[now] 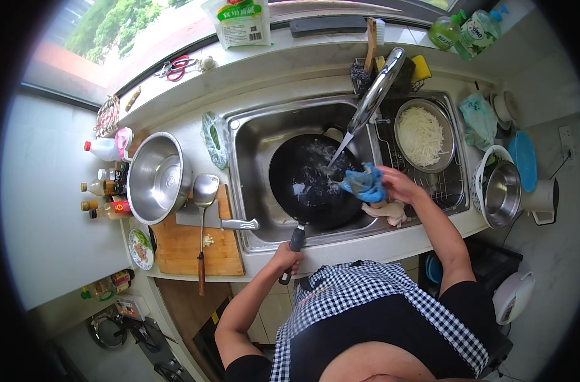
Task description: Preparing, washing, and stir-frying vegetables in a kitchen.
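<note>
A black wok sits tilted in the left basin of the steel sink. My left hand is closed around its dark handle. Water runs from the chrome faucet into the wok and splashes on the water inside. In my right hand is a bunched blue cloth, held over the wok's right side. Just below that hand, a pale crumpled cloth drapes over the divider and front edge of the sink.
At left, a cleaver and a spatula lie on a wooden cutting board, beside a large steel bowl. In the right basin, a bowl of white shreds stands on a wire rack. A white basket stands farther right.
</note>
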Available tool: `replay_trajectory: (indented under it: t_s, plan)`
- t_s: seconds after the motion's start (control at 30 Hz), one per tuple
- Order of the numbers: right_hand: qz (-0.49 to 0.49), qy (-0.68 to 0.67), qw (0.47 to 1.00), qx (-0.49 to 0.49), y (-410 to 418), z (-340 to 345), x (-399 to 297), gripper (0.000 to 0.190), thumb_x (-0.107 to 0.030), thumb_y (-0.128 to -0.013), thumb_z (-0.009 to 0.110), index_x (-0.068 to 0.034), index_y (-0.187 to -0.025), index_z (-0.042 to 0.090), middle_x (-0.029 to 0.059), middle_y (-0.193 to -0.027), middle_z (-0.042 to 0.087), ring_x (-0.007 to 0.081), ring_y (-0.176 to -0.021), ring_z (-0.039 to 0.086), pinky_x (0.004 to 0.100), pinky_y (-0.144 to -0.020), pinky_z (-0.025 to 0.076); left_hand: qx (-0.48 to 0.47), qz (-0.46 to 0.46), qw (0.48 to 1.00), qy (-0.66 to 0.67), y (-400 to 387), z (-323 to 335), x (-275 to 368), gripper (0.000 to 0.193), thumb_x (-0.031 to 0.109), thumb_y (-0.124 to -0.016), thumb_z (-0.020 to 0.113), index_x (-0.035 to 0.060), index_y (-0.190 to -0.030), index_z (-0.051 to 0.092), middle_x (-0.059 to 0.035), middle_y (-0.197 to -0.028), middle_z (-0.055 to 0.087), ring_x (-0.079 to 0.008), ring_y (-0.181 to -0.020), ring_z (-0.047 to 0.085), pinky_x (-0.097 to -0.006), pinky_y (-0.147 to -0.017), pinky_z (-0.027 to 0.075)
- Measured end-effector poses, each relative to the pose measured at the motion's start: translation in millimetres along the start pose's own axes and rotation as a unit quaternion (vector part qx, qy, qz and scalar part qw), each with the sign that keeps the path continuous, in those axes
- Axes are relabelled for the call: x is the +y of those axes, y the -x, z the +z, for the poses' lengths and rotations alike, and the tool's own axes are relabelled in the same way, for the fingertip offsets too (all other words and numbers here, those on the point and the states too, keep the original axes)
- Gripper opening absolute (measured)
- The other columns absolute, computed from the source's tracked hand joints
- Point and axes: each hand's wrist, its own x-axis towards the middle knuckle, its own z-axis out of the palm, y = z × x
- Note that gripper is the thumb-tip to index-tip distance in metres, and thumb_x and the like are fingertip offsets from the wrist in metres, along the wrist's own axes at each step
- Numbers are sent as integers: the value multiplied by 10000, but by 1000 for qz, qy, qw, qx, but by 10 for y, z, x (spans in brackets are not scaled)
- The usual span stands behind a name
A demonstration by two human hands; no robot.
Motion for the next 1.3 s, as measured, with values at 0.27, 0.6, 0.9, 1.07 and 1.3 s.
replay_trajectory:
  t_s: [0.27,0.6,0.9,1.07,1.3]
  plan:
    - [-153,310,867,360,318,-510,584,397,-126,-872,579,-61,-1256,505,128,-1163,558,205,-878,604,364,-755,534,-5,-11,1000,-1,0,-7,25,214,-19,-780,619,28,-864,427,-34,-579,451,-120,-400,443,-291,-330,369]
    - [-440,664,543,265,-34,601,-695,304,-29,-782,584,15,-1082,589,170,-1144,557,330,-1026,582,384,-872,496,-13,-5,1000,11,-19,-40,-63,217,-26,-760,602,39,-878,431,-40,-575,460,-127,-398,439,-306,-336,377]
    - [-292,838,252,387,-1168,710,-2085,252,-102,-771,560,-14,-1001,612,173,-945,632,289,-883,591,372,-785,467,-15,0,1000,28,-13,-46,-36,195,-30,-757,582,10,-879,437,-47,-568,458,-136,-385,443,-307,-325,369]
    - [-299,855,225,360,-1174,697,-2205,123,-121,-749,577,-70,-855,613,78,-754,601,236,-786,582,363,-688,444,-11,-2,1000,25,-7,-46,-28,192,-31,-747,576,7,-882,444,-50,-564,465,-135,-385,449,-301,-323,372]
    - [-483,710,477,187,-935,1116,-1165,214,-107,-697,659,-79,-875,545,106,-725,532,310,-707,565,421,-635,471,-5,1,999,34,18,-58,-12,207,-28,-730,579,16,-876,439,-37,-554,465,-127,-387,454,-295,-319,374]
